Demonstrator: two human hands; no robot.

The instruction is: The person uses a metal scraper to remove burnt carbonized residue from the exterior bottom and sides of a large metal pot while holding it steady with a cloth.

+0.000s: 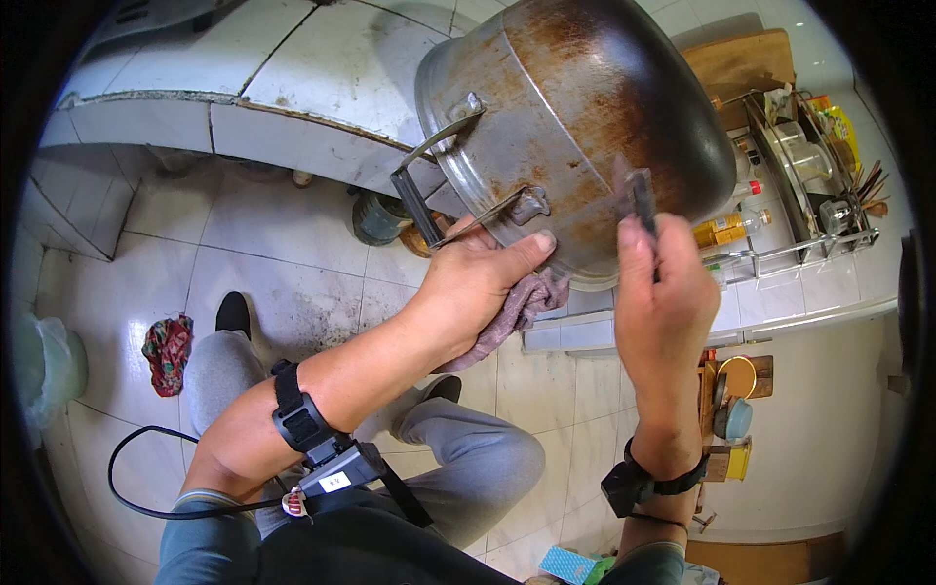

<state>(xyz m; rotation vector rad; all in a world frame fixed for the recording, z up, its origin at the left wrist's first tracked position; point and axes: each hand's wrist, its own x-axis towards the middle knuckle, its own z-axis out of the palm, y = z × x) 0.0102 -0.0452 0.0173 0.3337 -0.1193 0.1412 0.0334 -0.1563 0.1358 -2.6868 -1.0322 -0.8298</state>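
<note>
A large metal pot (541,124) lies tilted on its side at the counter's edge. Its wall has brown burnt stains, and its base end is blackened. My left hand (479,274) grips the pot's rim beside the loop handle (415,208), thumb pressed on the outer wall. A damp-looking purple cloth (523,307) hangs under that hand, against the rim. In my right hand (665,285) is a flat scraper-like blade (642,197), blurred, its tip at the stained wall. The inside of the pot is hidden.
A white tiled counter (329,73) runs behind the pot. To the right stand a metal rack (790,190), a yellow-labelled bottle (727,228) and a wooden board (746,62). On the floor lie a patterned cloth (167,355) and, at far left, a lined bin (62,365). A black cable (117,468) loops by my left arm.
</note>
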